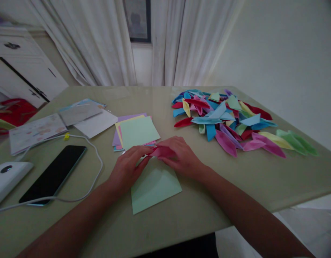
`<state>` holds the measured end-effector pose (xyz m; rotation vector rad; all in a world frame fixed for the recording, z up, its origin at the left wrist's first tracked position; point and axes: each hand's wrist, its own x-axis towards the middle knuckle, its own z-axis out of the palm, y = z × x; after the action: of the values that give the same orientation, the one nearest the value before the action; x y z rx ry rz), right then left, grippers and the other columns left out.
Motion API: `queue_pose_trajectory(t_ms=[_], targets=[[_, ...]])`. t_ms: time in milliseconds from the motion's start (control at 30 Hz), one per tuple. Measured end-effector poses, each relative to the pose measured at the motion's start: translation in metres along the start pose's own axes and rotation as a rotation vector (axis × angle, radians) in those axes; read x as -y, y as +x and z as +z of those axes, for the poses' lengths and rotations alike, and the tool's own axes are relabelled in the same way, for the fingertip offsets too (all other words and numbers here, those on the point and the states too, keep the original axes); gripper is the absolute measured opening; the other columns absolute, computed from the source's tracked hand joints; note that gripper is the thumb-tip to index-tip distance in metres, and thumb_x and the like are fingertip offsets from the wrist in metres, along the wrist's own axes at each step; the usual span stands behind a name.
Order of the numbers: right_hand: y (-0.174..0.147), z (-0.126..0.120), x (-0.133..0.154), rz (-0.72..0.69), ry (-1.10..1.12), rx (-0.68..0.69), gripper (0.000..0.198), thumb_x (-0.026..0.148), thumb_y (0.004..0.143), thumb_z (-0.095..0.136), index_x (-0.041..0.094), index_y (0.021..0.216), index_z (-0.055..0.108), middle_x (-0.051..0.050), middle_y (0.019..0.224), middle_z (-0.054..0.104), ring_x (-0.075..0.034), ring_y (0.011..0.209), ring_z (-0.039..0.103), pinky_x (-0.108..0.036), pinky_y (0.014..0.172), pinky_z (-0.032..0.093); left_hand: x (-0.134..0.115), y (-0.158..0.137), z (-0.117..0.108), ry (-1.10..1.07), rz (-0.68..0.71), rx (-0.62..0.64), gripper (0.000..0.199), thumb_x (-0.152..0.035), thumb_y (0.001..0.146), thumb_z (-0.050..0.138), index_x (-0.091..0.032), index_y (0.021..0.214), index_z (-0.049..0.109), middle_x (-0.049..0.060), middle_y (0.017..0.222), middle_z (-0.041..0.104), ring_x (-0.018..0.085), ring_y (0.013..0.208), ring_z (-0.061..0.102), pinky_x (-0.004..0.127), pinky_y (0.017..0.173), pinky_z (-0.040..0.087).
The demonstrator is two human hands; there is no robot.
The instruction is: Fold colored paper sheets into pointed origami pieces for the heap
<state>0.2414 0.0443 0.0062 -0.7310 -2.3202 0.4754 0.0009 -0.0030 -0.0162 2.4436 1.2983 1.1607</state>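
A pink folded paper piece [165, 152] is held between both hands over the table's middle. My left hand [130, 165] pinches its left end. Around the right end, the fingers of my right hand [183, 157] are closed. Beneath the hands lies a pale green paper sheet [157, 190], its upper part hidden by them. Just beyond sits a stack of coloured square paper [140, 130], pale green on top, with purple, yellow, pink and blue edges showing.
A heap of folded paper pieces [213, 114] in many colours lies at the back right. To the left are a black phone [54, 173], a white device [9, 177], a looping white cable [99, 157] and paper packets [38, 130]. The table's edge [302, 204] runs along the right.
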Motion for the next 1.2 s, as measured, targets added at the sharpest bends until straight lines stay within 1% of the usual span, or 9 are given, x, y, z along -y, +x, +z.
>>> queue_pose_trajectory(t_ms=[167, 233, 400, 567, 733, 867, 1000, 1100, 1200], targets=[[0.0005, 0.0011, -0.0022, -0.005, -0.006, 0.007, 0.029, 0.031, 0.096, 0.074, 0.022, 0.122, 0.066, -0.009, 0.122, 0.076, -0.027, 0.114, 0.067, -0.043, 0.1, 0.045, -0.0004, 0.0024, -0.0001, -0.033, -0.001, 0.015, 0.017, -0.015, 0.101, 0.061, -0.022, 0.116, 0.066, 0.007, 0.122, 0.075, 0.02, 0.112, 0.073, 0.033, 0.095, 0.059], [0.0007, 0.0017, -0.0029, -0.033, 0.002, 0.026, 0.025, 0.029, 0.096, 0.074, 0.023, 0.119, 0.067, -0.008, 0.122, 0.076, -0.027, 0.114, 0.067, -0.044, 0.1, 0.046, -0.0002, 0.0029, 0.0008, -0.038, 0.001, 0.008, 0.016, -0.014, 0.101, 0.061, -0.023, 0.114, 0.067, 0.007, 0.122, 0.074, 0.019, 0.112, 0.073, 0.032, 0.095, 0.059], [0.0008, 0.003, -0.0035, -0.067, 0.019, 0.029, 0.028, 0.025, 0.095, 0.076, 0.023, 0.122, 0.067, -0.009, 0.126, 0.074, -0.027, 0.122, 0.065, -0.044, 0.103, 0.047, 0.0003, 0.0021, 0.0022, -0.045, -0.008, 0.006, 0.014, -0.011, 0.1, 0.062, -0.022, 0.107, 0.065, 0.006, 0.116, 0.073, 0.018, 0.107, 0.072, 0.031, 0.092, 0.059], [0.0005, 0.0038, -0.0044, -0.088, 0.006, 0.041, 0.022, 0.022, 0.096, 0.073, 0.023, 0.118, 0.072, -0.009, 0.128, 0.073, -0.027, 0.123, 0.064, -0.044, 0.103, 0.046, -0.0007, 0.0004, 0.0009, -0.03, -0.018, -0.014, 0.015, -0.009, 0.097, 0.066, -0.021, 0.104, 0.065, 0.005, 0.115, 0.072, 0.017, 0.106, 0.071, 0.028, 0.091, 0.058], [-0.0007, 0.003, -0.0034, -0.088, -0.076, 0.043, 0.024, 0.024, 0.096, 0.073, 0.024, 0.12, 0.073, -0.01, 0.122, 0.07, -0.026, 0.114, 0.062, -0.043, 0.098, 0.045, -0.0001, 0.0003, 0.0017, -0.054, -0.018, -0.01, 0.015, -0.009, 0.097, 0.067, -0.022, 0.105, 0.064, 0.004, 0.115, 0.073, 0.016, 0.107, 0.071, 0.027, 0.09, 0.057], [-0.0009, 0.0007, 0.001, -0.094, -0.153, 0.083, 0.024, 0.022, 0.096, 0.07, 0.022, 0.12, 0.072, -0.008, 0.116, 0.074, -0.025, 0.109, 0.063, -0.044, 0.098, 0.039, -0.0001, 0.0017, 0.0032, -0.055, -0.006, -0.005, 0.019, -0.011, 0.099, 0.065, -0.023, 0.113, 0.066, 0.004, 0.113, 0.073, 0.017, 0.105, 0.071, 0.029, 0.09, 0.058], [-0.0002, -0.0006, 0.0041, -0.1, -0.152, 0.11, 0.023, 0.018, 0.098, 0.065, 0.022, 0.12, 0.07, -0.007, 0.119, 0.076, -0.024, 0.111, 0.064, -0.044, 0.101, 0.037, -0.002, 0.0032, 0.0033, -0.058, 0.009, 0.017, 0.018, -0.013, 0.099, 0.065, -0.023, 0.113, 0.069, 0.005, 0.114, 0.073, 0.018, 0.106, 0.071, 0.03, 0.093, 0.058], [-0.0003, -0.0007, 0.003, -0.106, -0.142, 0.113, 0.026, 0.018, 0.098, 0.066, 0.024, 0.123, 0.069, -0.006, 0.121, 0.076, -0.024, 0.114, 0.063, -0.044, 0.101, 0.039, -0.0033, 0.0037, 0.0024, -0.071, -0.028, 0.027, 0.016, -0.012, 0.098, 0.065, -0.022, 0.109, 0.069, 0.006, 0.113, 0.072, 0.018, 0.106, 0.071, 0.031, 0.092, 0.058], [-0.0004, -0.0023, -0.001, -0.086, -0.178, 0.103, 0.028, 0.021, 0.094, 0.071, 0.023, 0.123, 0.069, -0.009, 0.127, 0.072, -0.028, 0.118, 0.061, -0.046, 0.102, 0.042, -0.0026, 0.0044, 0.0005, -0.07, -0.068, 0.044, 0.015, -0.011, 0.095, 0.065, -0.022, 0.105, 0.069, 0.006, 0.115, 0.072, 0.019, 0.105, 0.071, 0.032, 0.091, 0.059]])
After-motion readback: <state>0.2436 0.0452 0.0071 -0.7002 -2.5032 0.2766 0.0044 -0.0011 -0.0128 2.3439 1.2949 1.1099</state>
